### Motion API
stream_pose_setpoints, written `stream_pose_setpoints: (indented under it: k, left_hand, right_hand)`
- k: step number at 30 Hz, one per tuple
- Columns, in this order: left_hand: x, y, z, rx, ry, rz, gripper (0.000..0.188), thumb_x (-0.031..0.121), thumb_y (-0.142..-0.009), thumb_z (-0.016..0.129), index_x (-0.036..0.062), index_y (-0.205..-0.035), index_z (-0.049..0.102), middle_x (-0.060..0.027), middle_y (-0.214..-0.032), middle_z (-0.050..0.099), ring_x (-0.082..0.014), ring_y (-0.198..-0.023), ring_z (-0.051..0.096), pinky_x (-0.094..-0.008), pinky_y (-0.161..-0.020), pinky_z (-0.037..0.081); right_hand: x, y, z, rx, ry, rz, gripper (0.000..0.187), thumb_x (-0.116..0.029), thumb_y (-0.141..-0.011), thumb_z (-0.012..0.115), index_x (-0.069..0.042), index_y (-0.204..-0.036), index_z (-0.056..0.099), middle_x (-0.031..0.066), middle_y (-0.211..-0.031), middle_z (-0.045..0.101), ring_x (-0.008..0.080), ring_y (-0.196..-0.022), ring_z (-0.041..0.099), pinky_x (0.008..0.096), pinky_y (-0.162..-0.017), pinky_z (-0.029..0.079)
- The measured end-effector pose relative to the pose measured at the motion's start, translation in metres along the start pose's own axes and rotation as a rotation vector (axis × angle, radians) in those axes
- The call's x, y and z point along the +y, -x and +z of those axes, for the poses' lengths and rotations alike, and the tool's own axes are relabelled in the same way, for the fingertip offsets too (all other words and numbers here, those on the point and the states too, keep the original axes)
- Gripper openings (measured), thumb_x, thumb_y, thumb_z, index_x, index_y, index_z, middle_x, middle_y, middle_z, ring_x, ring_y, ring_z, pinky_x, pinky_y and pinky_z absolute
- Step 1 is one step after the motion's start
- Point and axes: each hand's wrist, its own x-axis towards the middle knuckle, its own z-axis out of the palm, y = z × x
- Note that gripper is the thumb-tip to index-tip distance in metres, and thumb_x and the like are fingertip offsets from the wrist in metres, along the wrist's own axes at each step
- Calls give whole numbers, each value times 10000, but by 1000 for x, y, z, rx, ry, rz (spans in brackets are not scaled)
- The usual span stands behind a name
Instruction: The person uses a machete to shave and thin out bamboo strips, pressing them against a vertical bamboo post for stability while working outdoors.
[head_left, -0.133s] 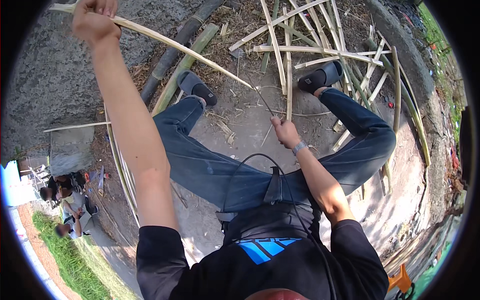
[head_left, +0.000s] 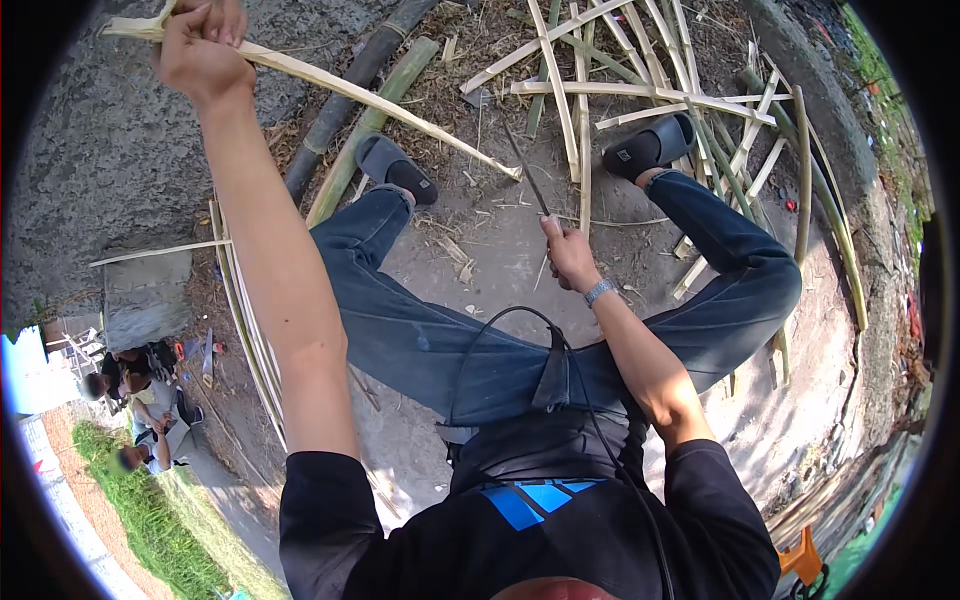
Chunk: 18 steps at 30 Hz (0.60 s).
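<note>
Far out at the upper left, my left hand (head_left: 206, 58) is closed around a long pale split bamboo strip (head_left: 380, 104). The strip slants down to the right, and its other end lies near the ground between my feet. My right hand (head_left: 570, 256), low in front of me between my knees, is wrapped round the handle of a knife with a narrow dark blade (head_left: 526, 168). The blade points up and away, just right of the strip's end and apart from it. My fingers hide most of the handle.
Several pale bamboo strips (head_left: 640, 92) lie crisscrossed around my right foot. Beyond my left foot are a green bamboo pole (head_left: 372, 130) and a dark pole (head_left: 335, 118). More long strips (head_left: 245, 320) lie left of my leg. People (head_left: 150, 410) sit at the far left.
The knife blade has swung more upright and come away from the strip's end. My left hand and the strip have shifted slightly right and down.
</note>
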Motion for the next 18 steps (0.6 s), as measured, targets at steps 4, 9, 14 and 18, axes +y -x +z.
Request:
stream_pose_setpoints:
  k: [4, 9, 14, 18]
  left_hand:
    - [1, -4, -7, 6, 18, -42, 53, 65, -787, 473, 37, -813, 511, -26, -614, 312, -138, -527, 303, -278, -511, 292]
    - [6, -14, -5, 49, -70, -56, 44, 110, -835, 443, 117, -792, 435, -17, -633, 304, -137, -499, 284, -298, -481, 292]
    - [-13, -17, 0, 86, -110, -54, 153, 123, -908, 402, 179, -770, 369, -22, -645, 306, -145, -459, 254, -304, -433, 247]
    - [7, 0, -11, -20, -101, 9, 42, 90, -871, 462, 84, -831, 449, 23, -629, 313, -87, -471, 280, -238, -446, 268]
  right_hand:
    - [-47, -2, 8, 48, -162, -302, 562, -538, -1016, 587, -22, -791, 598, 32, -580, 546, 162, -491, 538, 341, -486, 430]
    - [-59, -16, 22, 1, -375, -697, 432, -430, -1040, 601, -42, -849, 590, 22, -595, 520, 151, -520, 483, 333, -508, 411]
    - [133, -82, 24, 173, 369, -258, 627, -630, -1023, 471, -67, -753, 521, 15, -619, 501, 140, -522, 528, 345, -515, 446]
    - [92, -60, 23, -148, -10, 143, 620, -674, -1009, 465, -113, -750, 517, -2, -595, 474, 139, -460, 468, 375, -522, 457]
